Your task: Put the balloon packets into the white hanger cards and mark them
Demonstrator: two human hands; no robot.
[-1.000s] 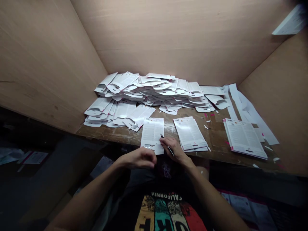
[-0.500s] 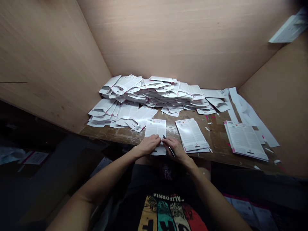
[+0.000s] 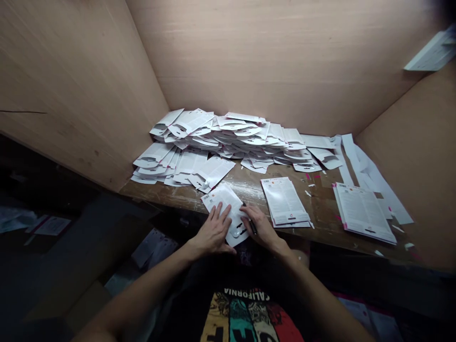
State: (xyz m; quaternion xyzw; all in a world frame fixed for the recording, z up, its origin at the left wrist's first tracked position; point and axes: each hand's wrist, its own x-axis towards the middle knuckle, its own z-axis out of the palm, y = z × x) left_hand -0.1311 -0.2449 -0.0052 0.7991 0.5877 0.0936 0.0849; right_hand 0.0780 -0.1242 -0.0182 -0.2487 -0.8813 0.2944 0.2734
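My left hand (image 3: 213, 231) was open, its fingers spread and pressing flat on a white cardboard hanger card (image 3: 228, 214). The card lay tilted across the front edge of the scuffed wooden table (image 3: 249, 189), with its printed side up and its punched hanger hole near my palm. My right hand (image 3: 261, 228) was curled narrowly around a black pen (image 3: 252, 225), and it sat just beside the card's right edge. The pen's tip pointed up by that edge, though I could not tell whether it touched the card.

Directly ahead of my hands lay a large loose heap of similar cards (image 3: 231, 137), spread against the back corner, with a smaller overlapping group (image 3: 181, 168) at its front left. To my right was a neat stack of cards (image 3: 285, 202), and farther right, a second stack (image 3: 363, 213) with pink marks along its edge. Long white paper strips (image 3: 374, 185) lay beyond that stack, and small paper scraps (image 3: 308, 192) were scattered across the table. Pale wooden wall panels (image 3: 249, 57) enclosed the table on three sides. Below, my black T-shirt (image 3: 245, 313) showed the word "California."
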